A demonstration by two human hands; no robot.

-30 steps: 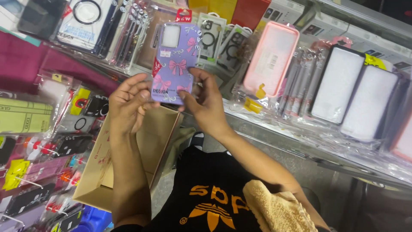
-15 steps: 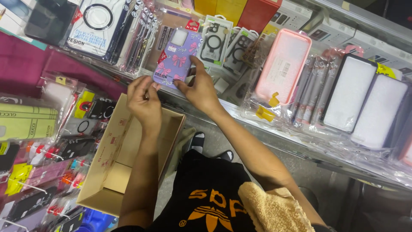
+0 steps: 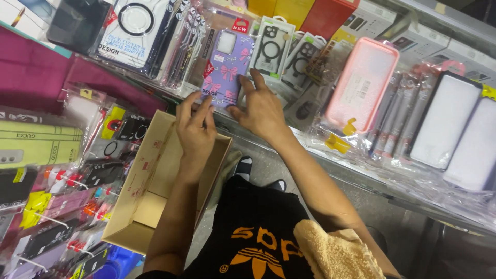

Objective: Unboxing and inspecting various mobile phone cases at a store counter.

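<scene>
Purple case count: one packaged phone case point(image 3: 226, 70), purple with pink bows, in a clear wrapper.
Purple case place: far centre of the scene, leaning among the packs on the shelf point(image 3: 361, 178), just beyond the far edge of the cardboard box.
Cardboard box count: one open box point(image 3: 150, 191), flaps up, near left of centre, below the hands.
Pink case count: one large pink case point(image 3: 360, 85), right of the purple case, well apart from it.
White flat packs: two point(image 3: 445, 121), far right on the shelf.
Ring-backed cases: two clear ones point(image 3: 276, 51), just behind the right hand.
Hanging packs: many on the left rack point(image 3: 46, 206); exact number cannot be told.
Left hand pose: left hand point(image 3: 195, 129) palm down over the box's far edge, forearm running up from the near side, fingertips at the lower left corner of the purple case.
Left hand grip: fingers drawn together, pinching the case's lower edge; full closure cannot be confirmed.
Right hand pose: right hand point(image 3: 262, 108) back upward, arm crossing from near right, fingers spread.
Right hand grip: thumb and fingers pressed on the case's lower right side, holding it.
Towel: one tan towel point(image 3: 336, 253) lies at the near right.
</scene>
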